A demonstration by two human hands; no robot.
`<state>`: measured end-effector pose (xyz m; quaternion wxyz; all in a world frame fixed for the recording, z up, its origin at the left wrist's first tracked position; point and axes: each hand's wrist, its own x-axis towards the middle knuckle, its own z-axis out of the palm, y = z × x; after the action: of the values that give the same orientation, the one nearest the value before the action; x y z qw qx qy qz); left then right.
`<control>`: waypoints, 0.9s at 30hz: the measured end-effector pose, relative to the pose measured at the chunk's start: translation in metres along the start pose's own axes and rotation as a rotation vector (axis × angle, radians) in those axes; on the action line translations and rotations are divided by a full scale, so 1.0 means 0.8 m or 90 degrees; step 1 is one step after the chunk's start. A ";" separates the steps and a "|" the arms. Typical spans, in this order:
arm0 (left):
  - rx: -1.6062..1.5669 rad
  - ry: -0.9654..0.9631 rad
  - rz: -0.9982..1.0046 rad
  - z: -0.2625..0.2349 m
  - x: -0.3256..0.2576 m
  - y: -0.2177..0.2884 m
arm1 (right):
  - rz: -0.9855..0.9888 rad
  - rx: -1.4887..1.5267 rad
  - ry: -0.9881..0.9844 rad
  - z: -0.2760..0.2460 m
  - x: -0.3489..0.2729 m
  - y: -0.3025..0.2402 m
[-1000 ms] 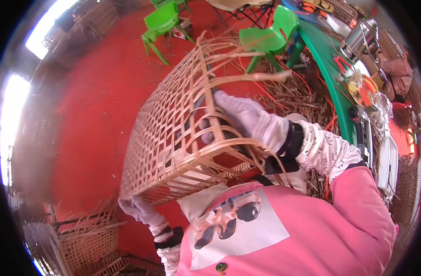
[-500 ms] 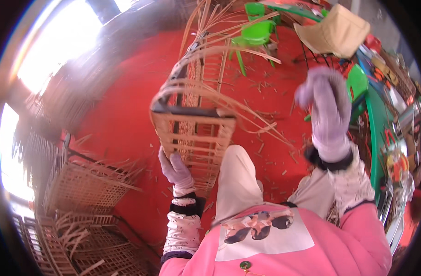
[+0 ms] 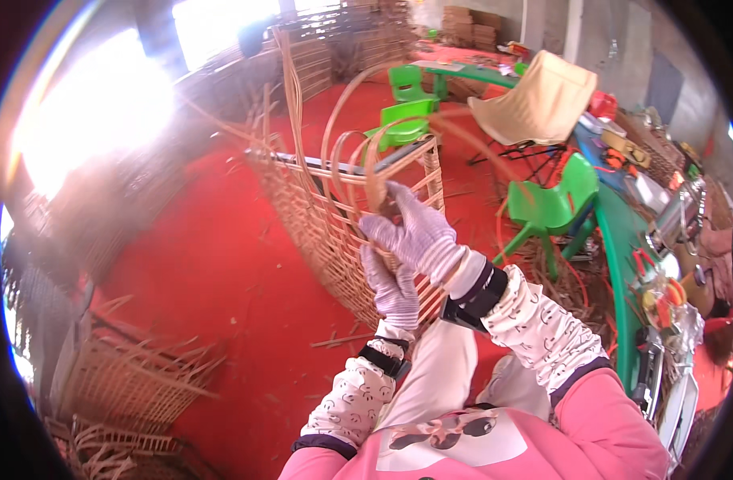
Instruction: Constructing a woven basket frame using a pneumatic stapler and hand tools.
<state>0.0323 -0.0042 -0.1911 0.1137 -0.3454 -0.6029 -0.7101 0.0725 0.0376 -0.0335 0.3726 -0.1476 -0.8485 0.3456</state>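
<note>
A woven wicker frame (image 3: pixel 326 232) with open lattice sides and a dark bar along its top stands tilted in front of me. Long loose wicker strips (image 3: pixel 293 104) rise and loop from its upper end. My left hand (image 3: pixel 392 290), in a pale purple glove, grips the lattice at its near side. Just above it, my right hand (image 3: pixel 418 234), gloved alike, is closed round wicker strips against the frame's near end. Its fingertips are partly hidden by the strips, some of which are blurred.
Green chairs (image 3: pixel 554 196) and a beige folding chair (image 3: pixel 538 96) stand beyond, near a curved green table (image 3: pixel 614 280) loaded with tools. More woven wicker pieces (image 3: pixel 130 384) lie at lower left. Wicker scraps litter the red floor (image 3: pixel 198 264).
My right hand has come down and left from the raised position onto the strips. The frame has turned and tilted, my left hand has shifted right, and the view has lifted.
</note>
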 end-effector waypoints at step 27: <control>-0.048 -0.527 0.395 -0.014 0.011 0.113 | 0.561 0.084 0.240 -0.194 -0.268 0.185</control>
<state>0.0744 -0.0345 -0.1157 0.0582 -0.7638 -0.4407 -0.4680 0.3309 0.1090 -0.1753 0.3469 -0.5291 -0.5990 0.4909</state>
